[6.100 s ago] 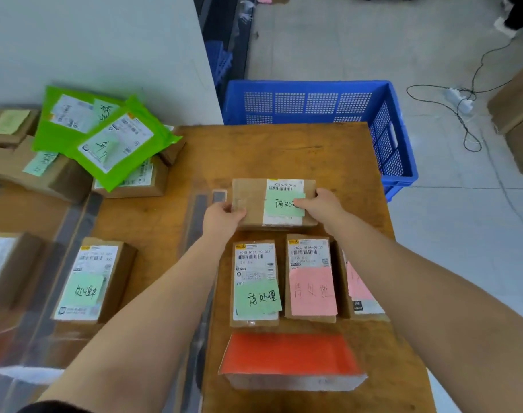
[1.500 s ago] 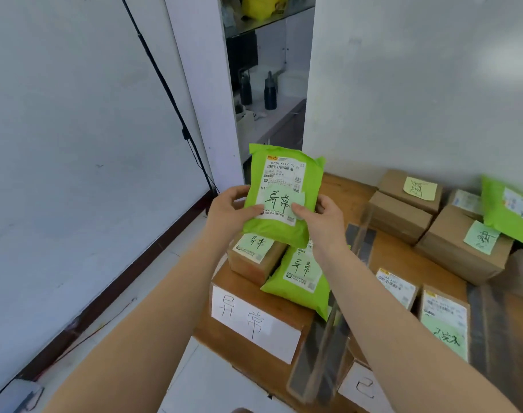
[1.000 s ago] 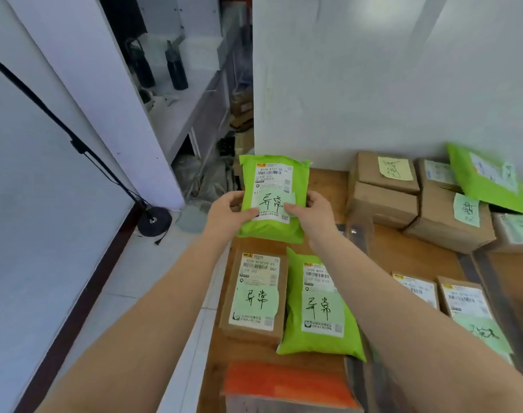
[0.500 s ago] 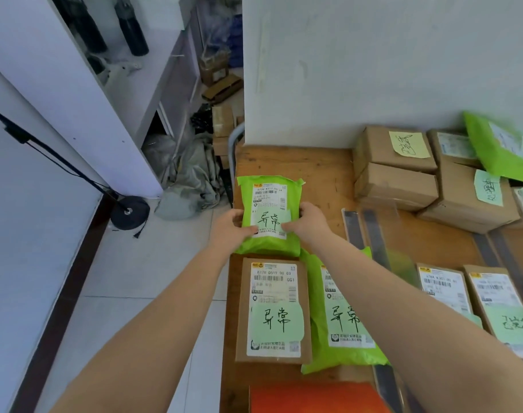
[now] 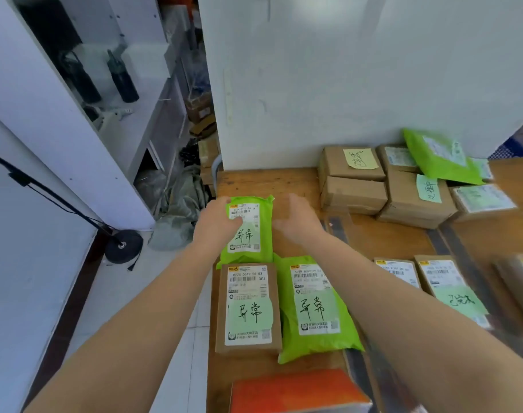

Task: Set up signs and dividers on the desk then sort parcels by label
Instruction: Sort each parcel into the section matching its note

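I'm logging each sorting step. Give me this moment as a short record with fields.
surface: wooden desk
parcel in hand: green mailer, lying flat at the desk's far left corner
left hand: rests on the mailer's left edge, thumb on its label
right hand: blurred, just right of the mailer, apart from it
neighbours: brown box and second green mailer, side by side nearer the person
foreground: orange sign
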Tool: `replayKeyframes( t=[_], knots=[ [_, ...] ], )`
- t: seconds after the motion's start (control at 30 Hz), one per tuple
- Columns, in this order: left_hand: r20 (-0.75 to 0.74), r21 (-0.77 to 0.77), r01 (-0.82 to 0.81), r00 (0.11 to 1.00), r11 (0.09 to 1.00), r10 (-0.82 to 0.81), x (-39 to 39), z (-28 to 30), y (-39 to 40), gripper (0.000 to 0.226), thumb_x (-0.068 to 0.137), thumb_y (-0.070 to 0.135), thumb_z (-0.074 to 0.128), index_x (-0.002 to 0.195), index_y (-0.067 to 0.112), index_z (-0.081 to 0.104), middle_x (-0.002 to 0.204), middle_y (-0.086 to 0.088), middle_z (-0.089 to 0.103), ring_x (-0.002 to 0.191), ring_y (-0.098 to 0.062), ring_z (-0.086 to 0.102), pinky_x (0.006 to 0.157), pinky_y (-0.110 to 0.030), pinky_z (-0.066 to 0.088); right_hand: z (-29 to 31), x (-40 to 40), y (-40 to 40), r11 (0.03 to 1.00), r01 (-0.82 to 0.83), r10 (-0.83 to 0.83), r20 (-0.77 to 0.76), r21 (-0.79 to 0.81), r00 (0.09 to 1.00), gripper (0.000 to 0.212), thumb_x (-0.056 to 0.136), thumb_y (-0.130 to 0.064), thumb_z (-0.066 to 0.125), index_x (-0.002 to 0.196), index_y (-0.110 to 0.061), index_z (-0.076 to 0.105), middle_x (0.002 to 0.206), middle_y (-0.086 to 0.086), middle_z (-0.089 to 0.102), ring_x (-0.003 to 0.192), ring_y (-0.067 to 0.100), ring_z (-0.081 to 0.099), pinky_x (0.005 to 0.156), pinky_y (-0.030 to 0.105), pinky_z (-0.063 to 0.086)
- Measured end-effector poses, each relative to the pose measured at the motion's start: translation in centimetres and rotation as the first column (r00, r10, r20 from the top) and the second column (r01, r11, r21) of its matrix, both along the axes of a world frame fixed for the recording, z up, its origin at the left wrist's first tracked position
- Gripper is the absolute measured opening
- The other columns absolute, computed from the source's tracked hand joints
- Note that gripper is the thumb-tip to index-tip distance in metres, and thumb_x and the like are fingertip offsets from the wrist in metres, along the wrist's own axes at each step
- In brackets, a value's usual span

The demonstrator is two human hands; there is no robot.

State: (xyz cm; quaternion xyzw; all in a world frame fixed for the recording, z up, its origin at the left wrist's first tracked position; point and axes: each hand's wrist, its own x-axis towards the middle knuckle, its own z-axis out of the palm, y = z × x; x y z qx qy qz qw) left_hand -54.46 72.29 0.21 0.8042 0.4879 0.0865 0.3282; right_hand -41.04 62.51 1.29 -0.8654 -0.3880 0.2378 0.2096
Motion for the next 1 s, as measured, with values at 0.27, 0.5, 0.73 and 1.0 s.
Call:
replayKeyframes(
  t=[0.27,0.5,0.73,1.0],
  knots=[
    [-0.187,0.325,0.216,0.969,0.92,-0.161,7.3,10.4,-9.7,0.047,0.088,0.027,0.054,0.132,0.012,0.045,0.134,-0.013,0.048,0.123,-0.034,0.045,0.095,-0.042,0.042,8.8,5.5,-10.9,0.983,-0.168,0.181,0.416,-0.068,0.891,0.049,0.088,-0.027,0.054,0.133,-0.011,0.043,0.134,0.011,0.048,0.123,0.033,0.047,0.095,0.042,0.045],
    [-0.276,0.443,0.29,0.944,0.849,-0.179,14.5,13.3,-21.9,0.046,0.088,0.025,0.051,0.132,0.014,0.048,0.132,-0.012,0.051,0.121,-0.033,0.048,0.094,-0.039,0.043,11.7,12.0,-24.2,0.978,-0.143,0.208,0.603,-0.153,0.771,0.047,0.089,-0.027,0.051,0.134,-0.015,0.042,0.133,0.008,0.048,0.124,0.029,0.043,0.091,0.04,0.039],
    [-0.358,0.486,0.431,0.892,0.76,-0.277,20.2,12.6,-30.7,0.047,0.087,0.028,0.049,0.131,0.012,0.046,0.13,-0.011,0.051,0.121,-0.032,0.047,0.096,-0.042,0.044,12.4,17.2,-33.9,0.972,-0.084,0.205,0.619,-0.219,0.758,0.036,0.091,-0.021,0.047,0.126,-0.011,0.045,0.128,0.009,0.048,0.121,0.03,0.043,0.093,0.039,0.037],
    [-0.377,0.475,0.483,0.867,0.736,-0.326,26.7,11.7,-33.2,0.046,0.086,0.024,0.049,0.131,0.016,0.043,0.129,-0.008,0.051,0.117,-0.03,0.049,0.085,-0.037,0.042,11.3,24.3,-36.4,0.983,-0.045,0.141,0.578,-0.178,0.804,0.047,0.091,-0.027,0.048,0.135,-0.014,0.041,0.135,0.007,0.046,0.126,0.028,0.041,0.096,0.04,0.038]
  ],
)
